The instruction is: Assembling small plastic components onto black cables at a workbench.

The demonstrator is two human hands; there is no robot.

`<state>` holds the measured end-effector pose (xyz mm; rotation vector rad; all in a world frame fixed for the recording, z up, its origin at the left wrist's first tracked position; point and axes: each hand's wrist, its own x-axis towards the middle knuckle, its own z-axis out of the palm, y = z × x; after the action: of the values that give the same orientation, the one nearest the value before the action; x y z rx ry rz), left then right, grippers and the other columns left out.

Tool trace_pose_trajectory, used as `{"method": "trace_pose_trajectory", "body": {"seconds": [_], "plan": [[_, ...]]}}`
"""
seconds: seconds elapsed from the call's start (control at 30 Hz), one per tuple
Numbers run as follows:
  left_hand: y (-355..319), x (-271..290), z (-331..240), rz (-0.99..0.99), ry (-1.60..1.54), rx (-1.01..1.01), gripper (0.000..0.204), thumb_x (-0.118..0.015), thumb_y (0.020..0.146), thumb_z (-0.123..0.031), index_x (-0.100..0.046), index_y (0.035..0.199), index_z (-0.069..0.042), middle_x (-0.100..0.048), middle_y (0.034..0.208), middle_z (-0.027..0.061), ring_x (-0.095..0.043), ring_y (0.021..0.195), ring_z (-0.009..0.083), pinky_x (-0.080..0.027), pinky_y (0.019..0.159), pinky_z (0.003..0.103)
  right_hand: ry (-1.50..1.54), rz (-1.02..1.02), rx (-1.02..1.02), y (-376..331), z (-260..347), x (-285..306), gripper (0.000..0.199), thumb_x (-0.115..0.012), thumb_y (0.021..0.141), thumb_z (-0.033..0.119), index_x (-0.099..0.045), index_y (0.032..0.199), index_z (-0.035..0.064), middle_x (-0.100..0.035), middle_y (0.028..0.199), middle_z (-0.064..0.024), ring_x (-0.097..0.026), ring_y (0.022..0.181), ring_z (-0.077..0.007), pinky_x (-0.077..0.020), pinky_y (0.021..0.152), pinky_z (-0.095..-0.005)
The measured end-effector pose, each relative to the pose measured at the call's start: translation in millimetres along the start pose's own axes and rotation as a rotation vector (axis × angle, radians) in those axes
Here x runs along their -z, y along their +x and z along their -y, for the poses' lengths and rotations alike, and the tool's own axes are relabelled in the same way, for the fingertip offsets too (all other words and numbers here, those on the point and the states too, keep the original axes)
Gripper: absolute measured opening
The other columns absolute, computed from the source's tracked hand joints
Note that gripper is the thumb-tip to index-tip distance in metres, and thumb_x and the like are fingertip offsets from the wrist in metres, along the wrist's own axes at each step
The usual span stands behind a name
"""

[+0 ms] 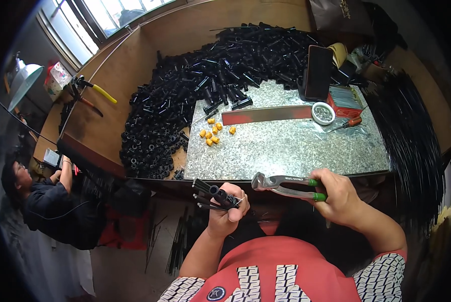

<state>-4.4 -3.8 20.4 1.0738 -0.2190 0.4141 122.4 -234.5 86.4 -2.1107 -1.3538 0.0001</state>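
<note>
Tabletop (286,148): speckled grey slab ahead of right grip (340,198), heap of black parts (225,68) at its far side.
Left grip (234,213): wrapped around black tube (221,195) and thin rods (201,185).
Black tube: inside left grip, open end poking out; likely light, stiff, slick; hold mid-length.
Right grip: clamped on metal pincers (276,182).
Metal pincers: head left of right grip, near left grip; probably weighty, rigid; hold by green handles (319,196).

Gripping black tubular parts (224,197) in the left hand (223,220) and green-handled pincers (273,182) in the right hand (340,198), this side of the speckled slab (266,153). Facing heaped black tubes (185,95) beyond and left of it, yellow pieces (232,130) and a white bowl (323,122) on it, black rods (409,141) to its right.
</note>
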Motion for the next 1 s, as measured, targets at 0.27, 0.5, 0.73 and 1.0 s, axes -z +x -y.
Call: {"method": "trace_pose_trajectory", "body": {"seconds": [0.27, 0.5, 0.73, 1.0], "plan": [[-10, -2, 16, 0.022, 0.169, 0.046, 0.045, -0.076, 0.075, -0.044, -0.050, 0.074, -0.006, -0.048, 0.062, 0.0007, -0.044, 0.055, 0.0113, -0.033, 0.050, 0.026, 0.521, 0.088, 0.025, 29, 31, -15, 0.023, -0.065, 0.080, 0.005, -0.060, 0.102, 0.0002, -0.064, 0.085, -0.0158, -0.063, 0.075, -0.0325, -0.0498, 0.066, -0.0364], [-8, -15, 11, -0.086, 0.170, 0.040, 0.045, -0.077, 0.075, -0.040, -0.050, 0.082, -0.005, -0.050, 0.070, -0.0002, -0.047, 0.064, 0.0090, -0.038, 0.056, 0.024, 0.550, 0.087, 0.128, 40, 39, -30, 0.023, -0.067, 0.074, 0.001, -0.058, 0.095, 0.0007, -0.062, 0.081, -0.0145, -0.063, 0.074, -0.0325, -0.0493, 0.064, -0.0374], [-9, -17, 9, -0.003, 0.036, 0.069, 0.044, -0.075, 0.078, -0.035, -0.048, 0.094, -0.004, -0.052, 0.077, 0.0002, -0.046, 0.067, 0.0081, -0.037, 0.060, 0.023, 0.628, 0.143, 0.062, 41, 41, -34, 0.021, -0.066, 0.078, 0.002, -0.057, 0.098, 0.0001, -0.061, 0.080, -0.0151, -0.062, 0.071, -0.0322, -0.0484, 0.060, -0.0377], [-11, -12, 16, -0.047, 0.076, 0.014, 0.047, -0.074, 0.077, -0.038, -0.048, 0.096, -0.004, -0.051, 0.077, -0.0010, -0.046, 0.070, 0.0077, -0.039, 0.062, 0.023, 0.567, 0.136, 0.118, 44, 41, -41, 0.019, -0.063, 0.083, 0.007, -0.056, 0.099, 0.0004, -0.061, 0.078, -0.0128, -0.063, 0.070, -0.0290, -0.0484, 0.061, -0.0355]]}}
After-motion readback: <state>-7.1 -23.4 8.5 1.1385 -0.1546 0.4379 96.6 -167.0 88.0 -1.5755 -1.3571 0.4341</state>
